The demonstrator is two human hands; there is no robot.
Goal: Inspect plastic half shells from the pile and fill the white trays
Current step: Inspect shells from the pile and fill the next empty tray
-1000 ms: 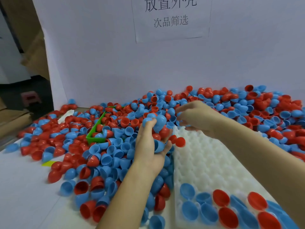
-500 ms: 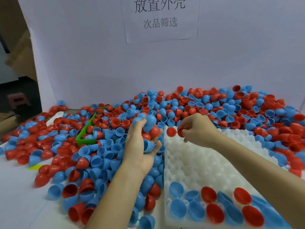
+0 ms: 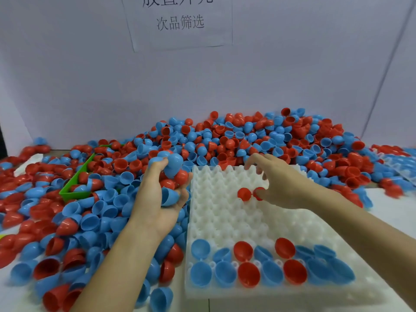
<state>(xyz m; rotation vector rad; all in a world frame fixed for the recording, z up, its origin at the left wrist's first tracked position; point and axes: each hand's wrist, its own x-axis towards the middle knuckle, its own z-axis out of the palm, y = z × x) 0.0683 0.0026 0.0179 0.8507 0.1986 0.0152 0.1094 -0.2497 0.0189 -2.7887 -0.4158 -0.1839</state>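
Shells, red and blue, are lying heaped in a pile [image 3: 236, 143] at twelve o'clock of the white tray [image 3: 227, 221]. At nine o'clock, the left hand [image 3: 162, 199] is cupping a handful of shells [image 3: 172, 174] in curled fingers. Over the tray, the right hand [image 3: 281, 185] is pinching a red shell [image 3: 258, 192], with another red shell [image 3: 244, 194] just beside it.

Factory sorting bench: shell pile [image 3: 247, 140], white tray [image 3: 225, 221], posted sign [image 3: 180, 21] (Chinese text)
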